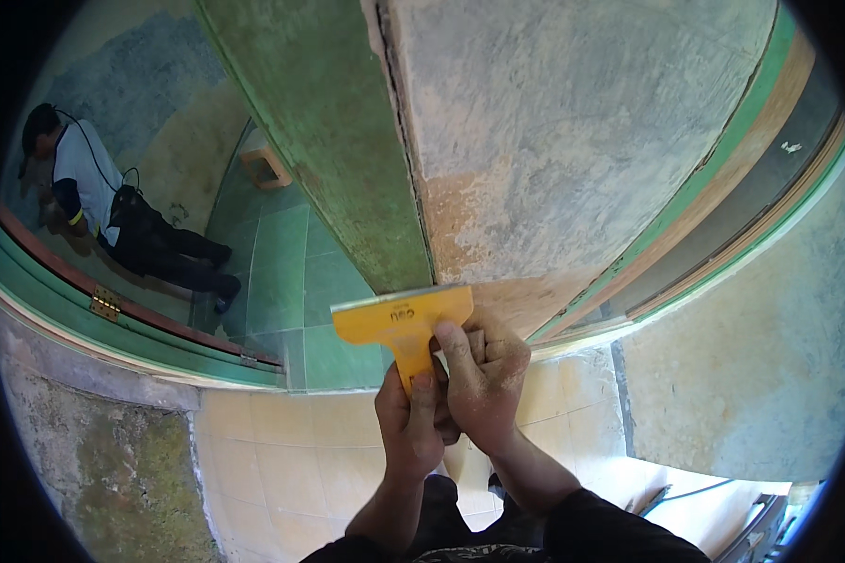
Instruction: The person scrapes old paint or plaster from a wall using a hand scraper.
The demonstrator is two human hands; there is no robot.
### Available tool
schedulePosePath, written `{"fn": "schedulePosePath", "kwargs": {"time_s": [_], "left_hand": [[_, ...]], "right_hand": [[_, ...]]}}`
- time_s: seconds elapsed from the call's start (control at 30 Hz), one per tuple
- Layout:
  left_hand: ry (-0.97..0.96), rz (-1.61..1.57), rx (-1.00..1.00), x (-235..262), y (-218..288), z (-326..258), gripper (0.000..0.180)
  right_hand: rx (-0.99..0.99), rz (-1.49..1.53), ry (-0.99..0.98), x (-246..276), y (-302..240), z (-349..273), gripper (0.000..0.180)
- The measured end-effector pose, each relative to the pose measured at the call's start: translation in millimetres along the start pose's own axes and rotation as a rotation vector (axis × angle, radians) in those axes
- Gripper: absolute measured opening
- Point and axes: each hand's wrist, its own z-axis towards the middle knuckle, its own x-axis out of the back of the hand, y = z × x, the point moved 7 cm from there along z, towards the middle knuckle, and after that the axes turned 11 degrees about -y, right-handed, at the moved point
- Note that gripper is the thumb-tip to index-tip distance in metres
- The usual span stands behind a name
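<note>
A yellow scraper (399,319) with a wide metal edge is held in both hands in front of the wall. My left hand (409,422) wraps its handle from below, thumb along the handle. My right hand (483,380) grips the scraper's right side, its thumb pressed on the yellow body and the other fingers curled behind. The scraper's metal edge is at the lower end of the green door frame post (333,141) and the bare plaster wall (573,122); whether it touches cannot be told. Dust covers the back of my right hand.
At the left, beyond the doorway, another person (94,188) in a white shirt faces a wall. A wooden stool (266,167) stands on the green tiled floor (277,253) there. Hinges (105,302) sit on the curved frame. Beige tiles (282,450) lie underfoot; a window frame (695,225) is right.
</note>
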Motion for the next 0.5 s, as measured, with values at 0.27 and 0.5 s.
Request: {"fn": "schedulePosePath", "kwargs": {"time_s": [0.27,0.5], "left_hand": [[-0.013,0.021,0.004,7,-2,-6,0.038],[0.012,-0.013,0.009,8,5,0,0.029]], "right_hand": [[-0.026,-0.032,0.016,-3,-1,-4,0.017],[-0.053,-0.035,0.029,-7,1,-6,0.019]]}}
